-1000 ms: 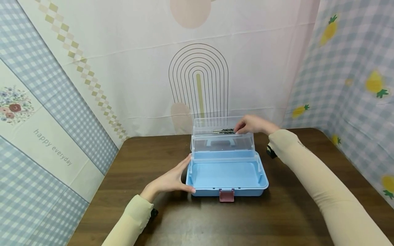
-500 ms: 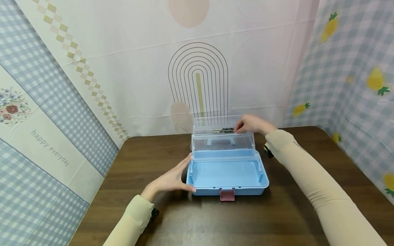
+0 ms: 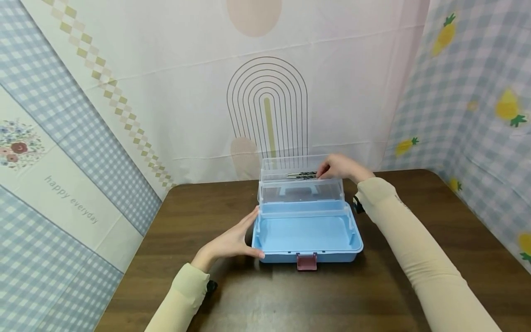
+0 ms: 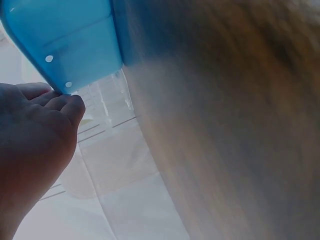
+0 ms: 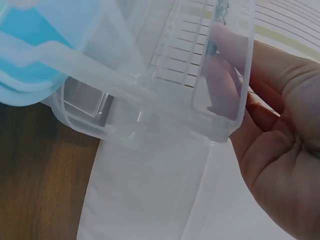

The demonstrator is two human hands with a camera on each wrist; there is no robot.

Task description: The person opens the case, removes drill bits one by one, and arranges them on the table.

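A light-blue storage box stands opened on the table, its clear upper trays raised at the back. My left hand holds the box's left side, with the thumb at the front corner and fingers farther back. In the left wrist view its fingertips touch the blue edge. Several drill bits with dark spiral flutes lie lengthwise at the top tray. My right hand pinches their right ends. In the right wrist view, thumb and fingers reach inside the clear tray wall, around the bits, which are partly hidden.
A reddish latch hangs at the box's front. The brown wooden table runs all around the box. A patterned cloth hangs directly behind the table, and checked cloths hang at both sides.
Both hands keep their places on the box and the drill bits. The right forearm has shifted slightly leftward; the bits show hardly any movement.
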